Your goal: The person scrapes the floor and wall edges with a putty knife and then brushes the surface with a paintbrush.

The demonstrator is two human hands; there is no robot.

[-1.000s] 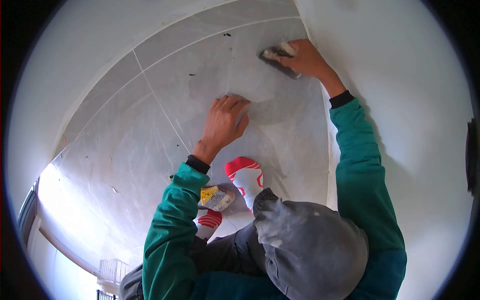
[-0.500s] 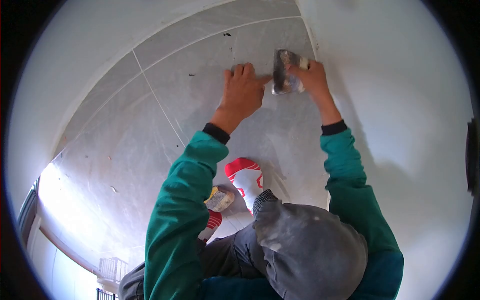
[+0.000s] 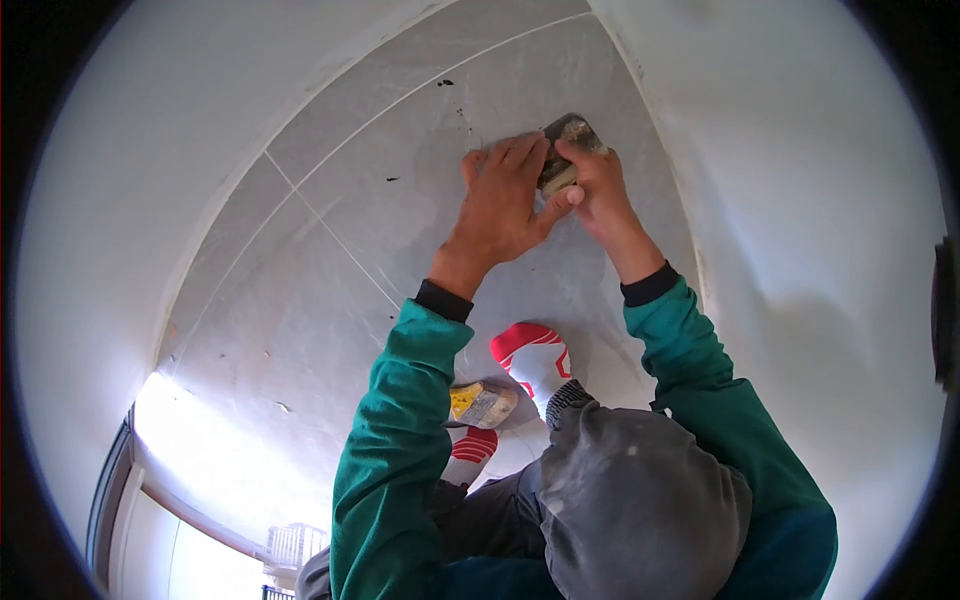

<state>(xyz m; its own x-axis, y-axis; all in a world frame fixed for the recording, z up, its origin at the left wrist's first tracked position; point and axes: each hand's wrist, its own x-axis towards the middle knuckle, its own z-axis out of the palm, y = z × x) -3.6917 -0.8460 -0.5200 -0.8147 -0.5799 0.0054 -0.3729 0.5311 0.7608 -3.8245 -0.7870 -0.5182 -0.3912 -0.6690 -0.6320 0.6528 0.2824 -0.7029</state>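
My right hand (image 3: pixel 602 198) is closed on a flat, rectangular scraper-like tool (image 3: pixel 577 128), thumb on its upper face. Dark and pale smears cover the tool; its exact kind is hard to make out. It is tilted close to the grey tiled floor (image 3: pixel 340 190). My left hand (image 3: pixel 505 200) lies against the tool's left edge with its fingers extended and thumb spread towards my right hand. Part of the tool is hidden behind the fingers.
White walls (image 3: pixel 800 230) rise on the right and left and narrow towards the far end. A yellow and grey stained block-like object (image 3: pixel 485 404) lies by my socked foot (image 3: pixel 533 360). Small dark bits (image 3: pixel 446 83) dot the floor. Bright light enters at lower left.
My left hand has moved right, from beside the tool to contact with its edge. The tool has turned and shifted slightly in my right hand. The view has shifted too.
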